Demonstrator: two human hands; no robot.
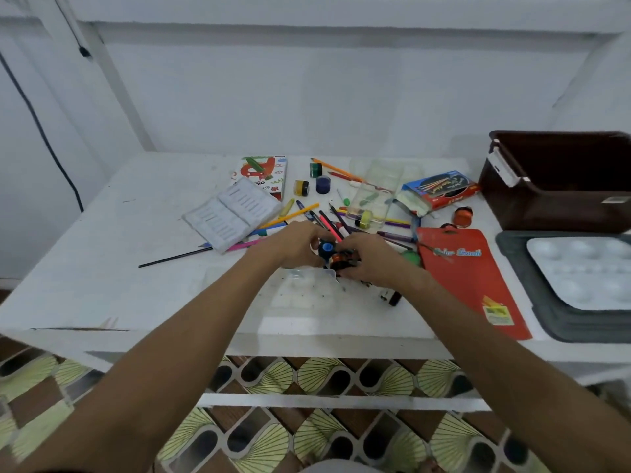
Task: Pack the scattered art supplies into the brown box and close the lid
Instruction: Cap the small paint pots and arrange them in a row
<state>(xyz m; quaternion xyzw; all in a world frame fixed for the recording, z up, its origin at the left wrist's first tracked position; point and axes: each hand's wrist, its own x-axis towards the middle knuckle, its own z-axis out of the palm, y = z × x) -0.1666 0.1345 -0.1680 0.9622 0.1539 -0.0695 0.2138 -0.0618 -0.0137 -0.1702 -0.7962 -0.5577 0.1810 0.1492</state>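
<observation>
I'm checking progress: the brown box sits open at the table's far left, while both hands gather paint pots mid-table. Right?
Not quite. The head view shows the brown box open at the table's far right, not left. Both hands, left and right, do gather paint pots mid-table.

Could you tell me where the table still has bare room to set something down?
The table's left part, left of the white tray and black pencil, is bare. The middle is crowded with pencils and jars; the red pouch and grey lid fill the right.
</observation>
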